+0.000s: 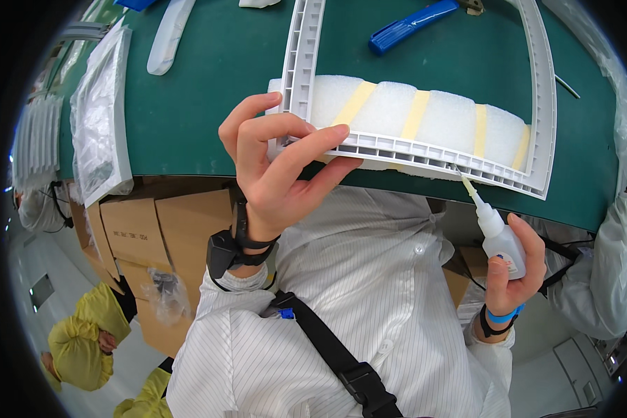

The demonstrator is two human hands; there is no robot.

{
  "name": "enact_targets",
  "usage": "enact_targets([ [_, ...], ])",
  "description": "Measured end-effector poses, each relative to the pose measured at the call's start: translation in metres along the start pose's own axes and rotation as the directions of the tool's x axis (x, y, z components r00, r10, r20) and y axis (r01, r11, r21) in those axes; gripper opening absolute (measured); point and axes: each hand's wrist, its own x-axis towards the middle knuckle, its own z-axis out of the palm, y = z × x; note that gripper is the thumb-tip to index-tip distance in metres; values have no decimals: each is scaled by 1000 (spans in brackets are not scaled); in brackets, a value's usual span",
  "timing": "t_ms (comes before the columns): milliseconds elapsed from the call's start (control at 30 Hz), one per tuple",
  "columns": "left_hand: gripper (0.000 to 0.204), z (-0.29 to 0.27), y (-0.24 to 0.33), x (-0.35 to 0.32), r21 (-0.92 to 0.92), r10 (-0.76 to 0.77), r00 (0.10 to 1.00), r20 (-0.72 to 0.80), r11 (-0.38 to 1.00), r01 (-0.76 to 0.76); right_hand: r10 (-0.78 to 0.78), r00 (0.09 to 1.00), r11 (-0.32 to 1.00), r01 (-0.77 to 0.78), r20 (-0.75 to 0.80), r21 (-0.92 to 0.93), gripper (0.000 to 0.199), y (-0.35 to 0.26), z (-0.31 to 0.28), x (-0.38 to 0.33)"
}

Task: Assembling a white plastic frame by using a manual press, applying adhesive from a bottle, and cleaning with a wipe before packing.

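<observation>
A white plastic frame with ribbed, hollow edges [425, 156] rests near the front edge of the table. Under its near side lies a roll of white foam [369, 104] with strips of yellow tape across it. My left hand [279, 167] grips the frame's near left corner, fingers on top and thumb below. In my right hand [519, 268] is a small white glue bottle [498, 237], tilted up to the left. Its thin nozzle tip meets the ribbed near side of the frame, right of the middle.
On the green table [209, 104] lie a blue-handled tool [411, 26], a white strip-like piece [171, 35] and a plastic-wrapped white frame [104, 111]. Cardboard boxes [136, 230] stand below the table at left. People in yellow [83, 334] and white [595, 272] clothing are nearby.
</observation>
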Motion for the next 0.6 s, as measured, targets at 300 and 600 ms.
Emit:
enact_targets([
  [300, 47, -1, 0, -1, 12, 8, 1000, 7, 1000, -8, -38, 997, 999, 38, 60, 14, 46, 2, -10, 8],
  [600, 48, -1, -1, -1, 0, -3, 1000, 8, 1000, 3, -146, 980, 988, 152, 137, -39, 40, -12, -21, 39],
])
